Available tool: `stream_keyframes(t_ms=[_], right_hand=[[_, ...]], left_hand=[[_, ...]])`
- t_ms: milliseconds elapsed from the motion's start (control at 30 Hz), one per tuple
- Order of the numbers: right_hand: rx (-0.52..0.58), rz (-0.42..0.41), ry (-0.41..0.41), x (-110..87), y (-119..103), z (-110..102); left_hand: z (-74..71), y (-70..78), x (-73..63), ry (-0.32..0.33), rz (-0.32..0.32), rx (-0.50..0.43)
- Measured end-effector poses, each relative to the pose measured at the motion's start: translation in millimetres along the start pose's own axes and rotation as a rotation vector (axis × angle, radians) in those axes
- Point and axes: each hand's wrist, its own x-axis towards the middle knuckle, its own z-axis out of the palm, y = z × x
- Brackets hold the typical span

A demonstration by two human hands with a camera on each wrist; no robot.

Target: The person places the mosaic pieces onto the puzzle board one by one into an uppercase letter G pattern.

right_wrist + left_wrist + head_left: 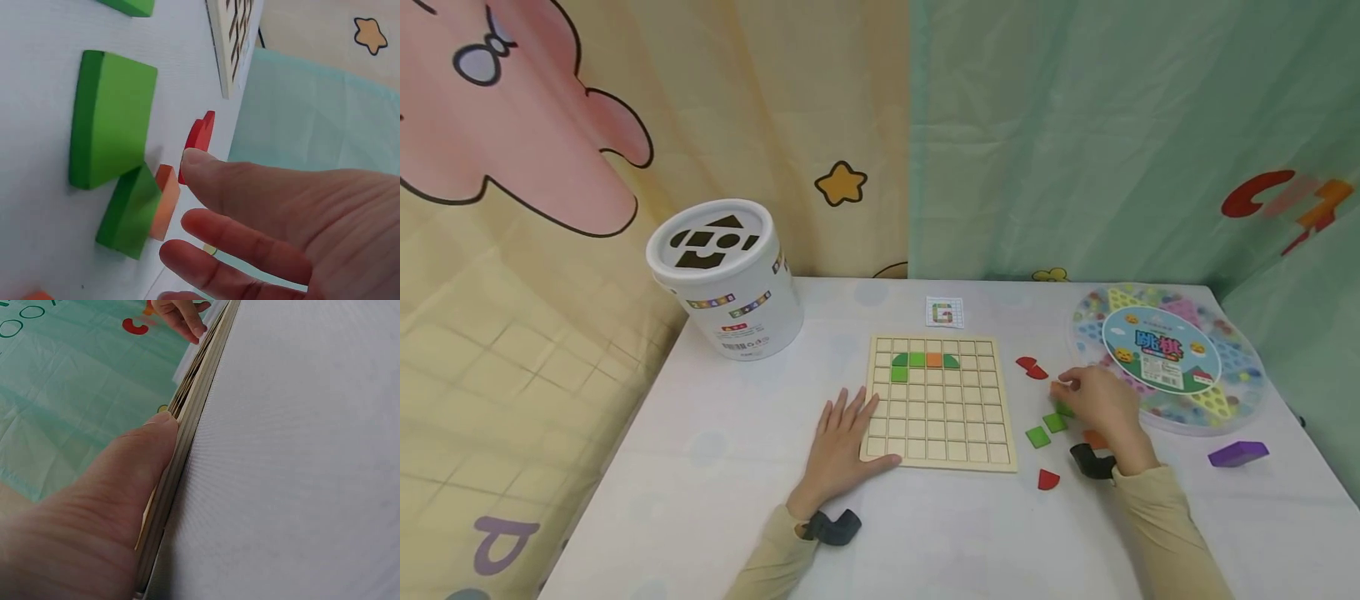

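A wooden grid board point(936, 408) lies mid-table. Its upper rows hold dark green quarter-circles, light green squares and an orange square point(934, 360). My left hand point(842, 446) rests spread at the board's lower-left corner, and its thumb point(134, 462) touches the board's front edge. Right of the board, my right hand point(1101, 404) reaches down over loose tiles, its thumb and fingers apart. Just beyond the fingertips, an orange tile point(165, 203) sits against a tilted green tile point(130, 212). Another green tile point(115, 119) lies nearer the wrist camera. Red quarter-circle tiles point(1032, 367) lie beyond the thumb.
A small pattern card point(944, 312) lies behind the board. To the left stands a white bucket point(737, 292) with shaped holes in its lid. A round Chinese checkers set point(1165, 358) and a purple block point(1238, 454) are at right. Another red tile point(1048, 479) lies nearer the front.
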Motion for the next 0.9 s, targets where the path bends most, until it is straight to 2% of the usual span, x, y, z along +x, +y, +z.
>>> stream_keyframes(t_ms=[233, 700, 900], right_hand=[[-0.011, 0.035, -0.023, 0.6, -1, 9], [0.002, 0.023, 0.000, 2.4, -6, 14], [0.029, 0.003, 0.020, -0.5, -10, 14]], left_hand=[[1.7, 0.4, -1.2, -0.021, -0.007, -0.007], [2.8, -0.5, -1.8, -0.028, -0.014, 0.018], [0.8, 0.3, -0.5, -0.011, -0.005, 0.011]])
